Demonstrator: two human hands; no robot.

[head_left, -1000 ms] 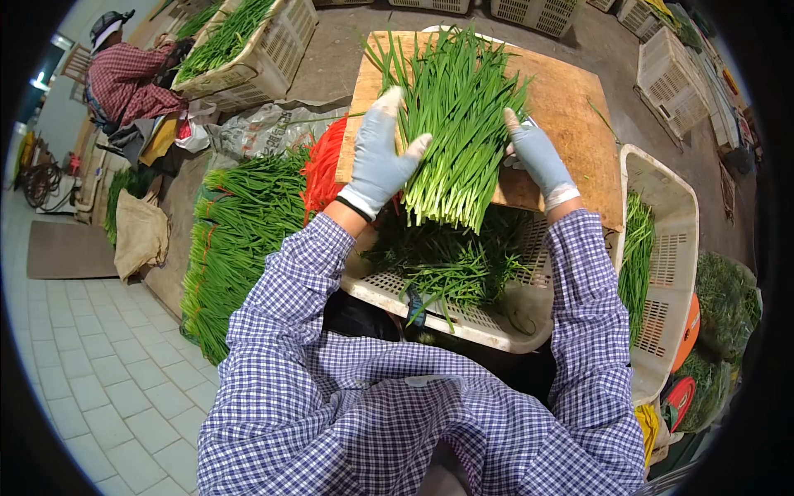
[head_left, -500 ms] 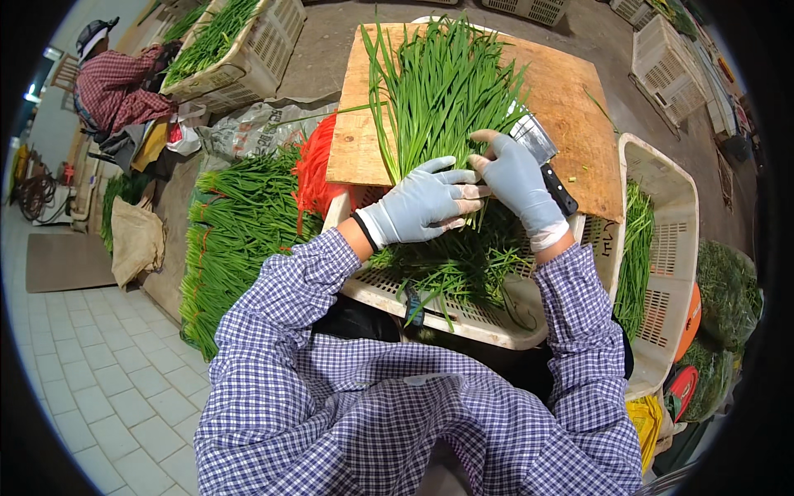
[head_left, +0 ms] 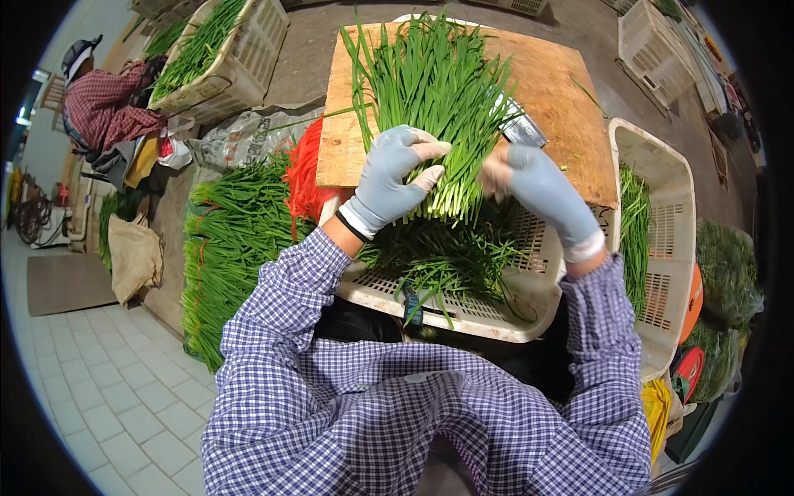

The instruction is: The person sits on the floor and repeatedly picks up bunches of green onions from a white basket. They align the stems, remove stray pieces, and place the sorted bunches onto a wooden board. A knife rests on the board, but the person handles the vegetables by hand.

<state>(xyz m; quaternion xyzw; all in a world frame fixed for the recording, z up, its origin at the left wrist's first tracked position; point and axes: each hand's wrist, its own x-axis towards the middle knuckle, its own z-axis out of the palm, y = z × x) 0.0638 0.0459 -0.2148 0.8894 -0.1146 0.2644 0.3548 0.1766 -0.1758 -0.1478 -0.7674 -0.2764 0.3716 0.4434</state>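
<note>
A thick bunch of green garlic chives (head_left: 430, 99) lies on a wooden board (head_left: 546, 91), its pale cut ends toward me and hanging past the near edge. My left hand (head_left: 397, 174), in a grey-blue glove, is at the left of the stems near these ends, with thumb and fingers curled onto them. At the right of the same ends is my right hand (head_left: 529, 182), also gloved; its fingertips are smeared by motion, so its grip is unclear. A knife (head_left: 523, 128) lies on the board beyond it, blade partly under the leaves, its handle hidden by the hand.
Under the board sits a white plastic crate (head_left: 463, 318) with loose leaves. Another crate (head_left: 678, 198) with chives stands right. Tied chive bundles (head_left: 240, 256) and red plastic strips (head_left: 306, 174) are at left. A person (head_left: 107, 103) in a checked shirt sits at far left beside a crate (head_left: 248, 62).
My hands have moved apart: the left to the upper left along the stems, the right outward to the right. The pale cut ends now show between them.
</note>
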